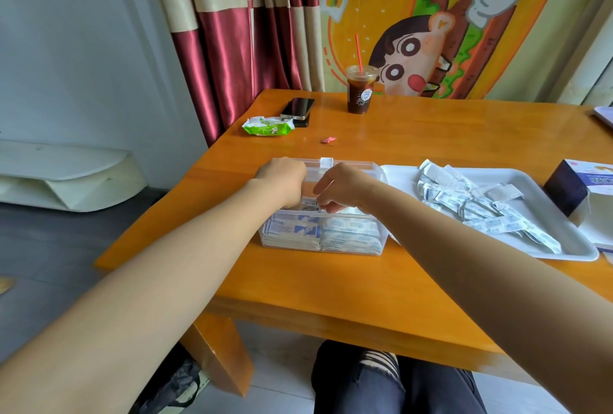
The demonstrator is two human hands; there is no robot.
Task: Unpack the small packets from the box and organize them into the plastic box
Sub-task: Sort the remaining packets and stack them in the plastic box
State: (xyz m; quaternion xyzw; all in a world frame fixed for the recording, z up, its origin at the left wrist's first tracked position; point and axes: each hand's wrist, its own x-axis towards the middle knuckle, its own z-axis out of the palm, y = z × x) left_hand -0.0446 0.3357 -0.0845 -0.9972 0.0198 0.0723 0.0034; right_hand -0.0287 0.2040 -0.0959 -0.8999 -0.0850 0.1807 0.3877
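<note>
Two hands work inside the clear plastic box (pixel 348 241) on the orange tabletop (pixel 331 281). The left hand (pixel 285 181) dips in with its fingers hidden, so its grip is unclear. The right hand (pixel 338 188) pinches white-and-blue small packets (pixel 310 204) upright. Filing looks underway; next, seat them beside the stacked rows. Right of the box, loose packets (pixel 481 211) lie on a white tray (pixel 564 257), with a purple-and-white cardboard box (pixel 567 191) beyond.

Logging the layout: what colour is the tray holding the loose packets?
White; the tray shows best in the head view.

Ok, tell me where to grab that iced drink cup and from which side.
Wrap the cup around its mid wall, probably from the near right: it stands upright, its lid and straw block the top, and the phone lies to its left.
</note>
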